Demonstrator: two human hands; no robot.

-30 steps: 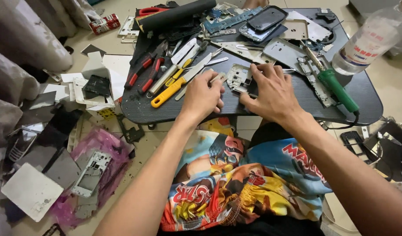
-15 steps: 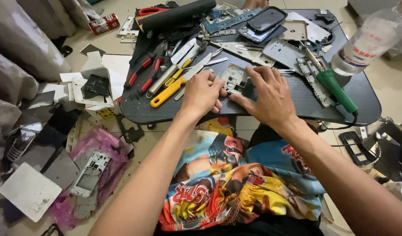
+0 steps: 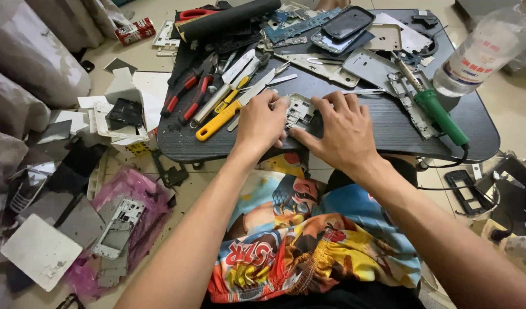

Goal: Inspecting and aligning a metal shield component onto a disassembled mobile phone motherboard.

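Both my hands rest on a small silver phone frame (image 3: 299,110) lying near the front edge of the dark tray table (image 3: 389,129). My left hand (image 3: 262,123) pinches its left side with thumb and fingers. My right hand (image 3: 338,130) lies spread over its right side, thumb pointing toward the left hand. Most of the frame is hidden under my fingers.
Red-handled pliers (image 3: 186,97), a yellow-handled tool (image 3: 218,121) and screwdrivers lie left of my hands. A green soldering iron (image 3: 440,115), a clear plastic bottle (image 3: 480,54), phones and circuit boards (image 3: 343,26) fill the table's back and right. Phone parts litter the floor at left (image 3: 117,229).
Both hands have shifted slightly left and closed in on the phone frame; the right hand's fingers now spread flatter over it.
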